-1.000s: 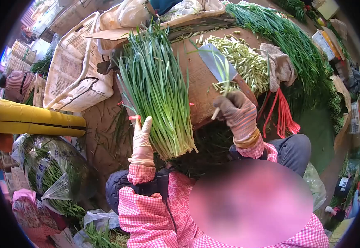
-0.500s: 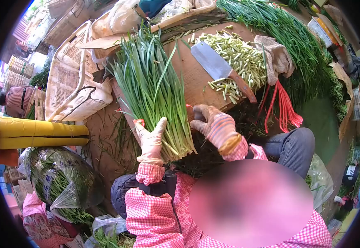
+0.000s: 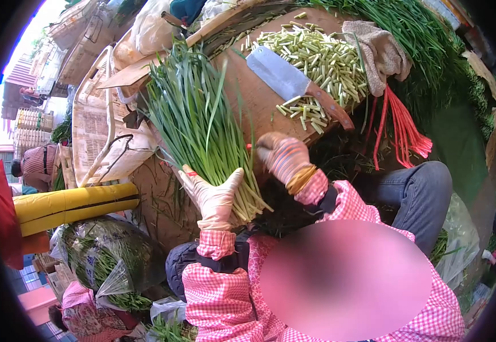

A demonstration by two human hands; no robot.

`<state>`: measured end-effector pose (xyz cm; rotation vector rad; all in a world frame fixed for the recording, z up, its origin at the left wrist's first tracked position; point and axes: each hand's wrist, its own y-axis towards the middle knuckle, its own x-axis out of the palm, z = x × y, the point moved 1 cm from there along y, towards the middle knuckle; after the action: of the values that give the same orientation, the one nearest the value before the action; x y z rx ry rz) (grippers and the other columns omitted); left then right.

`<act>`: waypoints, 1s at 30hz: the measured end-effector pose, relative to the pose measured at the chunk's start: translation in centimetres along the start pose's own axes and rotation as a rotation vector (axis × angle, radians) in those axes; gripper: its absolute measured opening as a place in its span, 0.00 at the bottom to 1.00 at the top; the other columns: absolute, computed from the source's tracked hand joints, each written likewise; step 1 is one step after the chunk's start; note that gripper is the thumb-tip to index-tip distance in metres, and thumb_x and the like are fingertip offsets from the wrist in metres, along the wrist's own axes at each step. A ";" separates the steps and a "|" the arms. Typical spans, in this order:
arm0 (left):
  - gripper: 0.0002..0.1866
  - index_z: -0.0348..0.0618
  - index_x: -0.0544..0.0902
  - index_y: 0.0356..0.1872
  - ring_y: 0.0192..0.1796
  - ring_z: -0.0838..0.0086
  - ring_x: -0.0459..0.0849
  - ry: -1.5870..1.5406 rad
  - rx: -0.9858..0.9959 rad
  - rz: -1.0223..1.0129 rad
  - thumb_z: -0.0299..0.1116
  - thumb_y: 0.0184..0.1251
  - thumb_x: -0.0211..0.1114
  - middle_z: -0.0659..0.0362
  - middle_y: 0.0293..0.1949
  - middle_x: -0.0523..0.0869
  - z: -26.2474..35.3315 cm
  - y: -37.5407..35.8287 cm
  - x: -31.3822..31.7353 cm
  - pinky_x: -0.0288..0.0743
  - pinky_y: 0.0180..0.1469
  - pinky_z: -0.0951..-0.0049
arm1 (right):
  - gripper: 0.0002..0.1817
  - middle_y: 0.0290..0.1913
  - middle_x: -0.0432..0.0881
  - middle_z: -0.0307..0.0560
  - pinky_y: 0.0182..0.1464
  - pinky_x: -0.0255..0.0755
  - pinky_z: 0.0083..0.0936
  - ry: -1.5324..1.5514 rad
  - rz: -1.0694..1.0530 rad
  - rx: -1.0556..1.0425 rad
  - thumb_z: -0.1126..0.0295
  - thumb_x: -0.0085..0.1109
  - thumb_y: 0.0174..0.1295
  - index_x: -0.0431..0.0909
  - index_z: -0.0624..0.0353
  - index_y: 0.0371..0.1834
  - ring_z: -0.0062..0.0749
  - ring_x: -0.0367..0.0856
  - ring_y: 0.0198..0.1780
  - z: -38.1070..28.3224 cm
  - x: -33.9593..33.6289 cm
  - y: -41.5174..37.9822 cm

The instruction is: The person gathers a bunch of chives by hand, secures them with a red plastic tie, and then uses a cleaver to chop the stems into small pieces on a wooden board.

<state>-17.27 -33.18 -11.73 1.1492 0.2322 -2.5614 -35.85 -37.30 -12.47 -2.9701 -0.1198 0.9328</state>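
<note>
My left hand (image 3: 213, 196), in a pale glove, is wrapped round the lower part of a thick bunch of green leafy stalks (image 3: 202, 119). The leaf tips point up and away, with the pale stem ends near my sleeve. Just right of the bunch, my right hand (image 3: 285, 157) wears a striped glove with its fingers curled; a bit of red shows between it and the bunch, and what the fingers pinch is too small to tell. A cleaver (image 3: 279, 74) with a wooden handle lies on the board (image 3: 242, 85), beside a heap of cut stem pieces (image 3: 322, 57).
Red ties (image 3: 399, 128) hang below a beige cloth glove (image 3: 376, 54) at the right. More long greens (image 3: 401, 34) are heaped behind. White crates (image 3: 108, 125), a yellow roll (image 3: 77, 205) and a bag of greens (image 3: 105, 256) stand left. A person (image 3: 88, 308) is at lower left.
My right hand has moved slightly up and left, its fingers now more curled. My left hand still grips the bunch, and the whole view has shifted a little.
</note>
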 end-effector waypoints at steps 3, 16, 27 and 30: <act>0.67 0.31 0.44 0.70 0.74 0.53 0.39 -0.074 -0.021 -0.010 0.54 0.35 0.79 0.39 0.71 0.42 -0.8 0.2 0.3 0.37 0.73 0.62 | 0.13 0.27 0.82 0.48 0.31 0.73 0.24 0.251 0.037 0.149 0.65 0.59 0.55 0.80 0.60 0.41 0.29 0.79 0.25 1.6 -2.0 2.7; 0.65 0.33 0.45 0.70 0.74 0.54 0.41 -0.104 -0.030 -0.015 0.52 0.36 0.78 0.40 0.71 0.43 -1.2 0.2 0.2 0.38 0.73 0.63 | 0.07 0.32 0.83 0.37 0.24 0.67 0.09 0.942 0.473 -0.119 0.67 0.60 0.61 0.81 0.58 0.38 0.13 0.75 0.25 1.8 -22.7 4.8; 0.65 0.33 0.45 0.70 0.74 0.56 0.40 -0.175 -0.044 -0.046 0.51 0.35 0.79 0.42 0.71 0.43 -1.2 0.3 0.1 0.37 0.73 0.64 | 0.16 0.36 0.81 0.49 0.39 0.75 0.38 -0.637 -0.881 -0.169 0.54 0.58 0.53 0.82 0.52 0.37 0.43 0.81 0.39 2.5 -8.7 -5.1; 0.63 0.31 0.46 0.69 0.72 0.58 0.46 -0.132 -0.029 -0.025 0.47 0.36 0.80 0.43 0.70 0.47 -0.7 0.3 -0.1 0.42 0.71 0.65 | 0.11 0.43 0.78 0.44 0.37 0.74 0.36 -0.455 -0.556 -0.497 0.64 0.56 0.56 0.79 0.48 0.42 0.41 0.80 0.38 2.3 -0.8 -3.4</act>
<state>-16.60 -33.29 -12.09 0.9687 0.2524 -2.6342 -38.01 -33.99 -13.74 -2.7434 -1.2715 1.6267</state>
